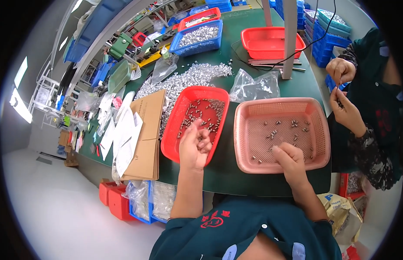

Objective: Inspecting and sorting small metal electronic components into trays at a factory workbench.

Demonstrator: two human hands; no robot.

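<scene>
A red plastic basket (pixel 167 145) holds many small metal cylinder-shaped parts (pixel 213 109), heaped most thickly toward its far right. Over its near end is my left hand (pixel 194 147), palm turned up, the fingers curled in and the index finger straighter; whatever they hold is too small to name. To the right stands a pink mesh basket (pixel 239 145) with several little clusters of similar metal parts (pixel 271 134). My right hand (pixel 290 161) is closed above its near side, thumb pressed onto the curled fingers. Any object in that pinch is hidden or too small to make out.
Loose silvery parts (pixel 190 78) lie heaped behind the red basket. Flat cardboard (pixel 143 134) and papers sit left. A clear plastic bag (pixel 255 86), a metal post (pixel 290 39) and another red basket (pixel 271 31) stand beyond. A co-worker's hands (pixel 345 104) are at the right.
</scene>
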